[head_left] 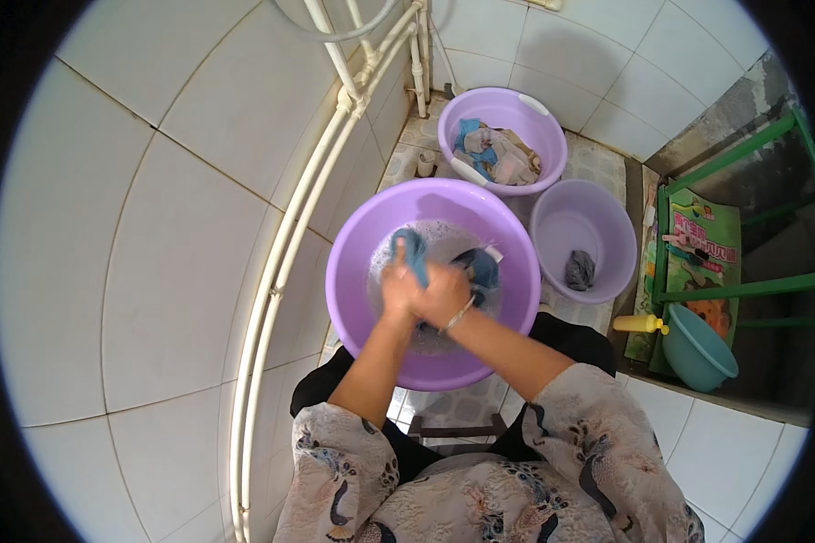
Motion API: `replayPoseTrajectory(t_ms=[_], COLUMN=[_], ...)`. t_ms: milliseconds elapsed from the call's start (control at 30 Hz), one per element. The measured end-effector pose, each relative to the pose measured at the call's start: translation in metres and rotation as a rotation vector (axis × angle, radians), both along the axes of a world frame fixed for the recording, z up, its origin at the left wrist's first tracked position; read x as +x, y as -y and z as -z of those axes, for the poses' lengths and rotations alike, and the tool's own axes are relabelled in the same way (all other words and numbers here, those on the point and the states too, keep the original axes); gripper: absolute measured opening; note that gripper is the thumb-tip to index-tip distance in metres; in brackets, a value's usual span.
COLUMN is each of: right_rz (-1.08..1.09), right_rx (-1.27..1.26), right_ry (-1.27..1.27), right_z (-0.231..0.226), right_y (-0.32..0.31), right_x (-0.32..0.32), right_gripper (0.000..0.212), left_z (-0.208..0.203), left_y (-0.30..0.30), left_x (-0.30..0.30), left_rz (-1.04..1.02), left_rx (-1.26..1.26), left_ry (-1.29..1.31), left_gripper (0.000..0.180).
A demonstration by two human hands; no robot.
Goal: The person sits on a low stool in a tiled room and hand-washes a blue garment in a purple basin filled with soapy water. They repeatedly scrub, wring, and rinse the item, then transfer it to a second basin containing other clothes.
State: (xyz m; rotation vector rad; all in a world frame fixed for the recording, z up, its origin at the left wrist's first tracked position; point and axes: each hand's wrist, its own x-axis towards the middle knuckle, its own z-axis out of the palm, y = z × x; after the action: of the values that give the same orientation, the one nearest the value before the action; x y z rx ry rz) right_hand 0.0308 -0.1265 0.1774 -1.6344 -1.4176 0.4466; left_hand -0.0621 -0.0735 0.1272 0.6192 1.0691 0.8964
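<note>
A large purple basin [342, 303] stands between my knees with sudsy water in it. Over the water, my left hand [400, 288] and my right hand [444, 293] are pressed together, closed around a wet blue cloth [412, 251]. The cloth's upper end sticks up past my fingers; the rest is hidden in my grip. Some finger detail is smeared by motion. Darker blue fabric [483, 268] with a pale tag lies in the water just right of my hands. A thin bracelet circles my right wrist.
Behind stands a purple basin [552, 149] with white handles, holding several garments [498, 154]. A smaller purple basin [552, 204] on the right holds a dark grey cloth [580, 270]. A green rack [733, 290], yellow bottle [638, 323] and teal basin [695, 353] are further right. White pipes [285, 235] run along the left wall.
</note>
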Motion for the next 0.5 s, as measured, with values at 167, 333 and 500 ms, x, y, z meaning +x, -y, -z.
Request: replayPoseTrajectory(t_ms=[167, 333, 500], right_rz=[-0.027, 0.083, -0.378], right_rx=[-0.318, -0.35, -0.548], right_ry=[0.102, -0.465, -0.406], right_z=[-0.004, 0.043, 0.017], right_y=[-0.008, -0.027, -0.005], right_x=[0.022, 0.072, 0.079], right_gripper=[0.04, 0.051, 0.049], left_z=[-0.031, -0.062, -0.055], left_y=[0.017, 0.017, -0.004], left_x=[0.021, 0.006, -0.028], left_rz=[-0.032, 0.072, 0.053], left_rx=[-0.113, -0.155, -0.214], left_ry=[-0.088, 0.253, 0.34], left_gripper=[0.038, 0.052, 0.043])
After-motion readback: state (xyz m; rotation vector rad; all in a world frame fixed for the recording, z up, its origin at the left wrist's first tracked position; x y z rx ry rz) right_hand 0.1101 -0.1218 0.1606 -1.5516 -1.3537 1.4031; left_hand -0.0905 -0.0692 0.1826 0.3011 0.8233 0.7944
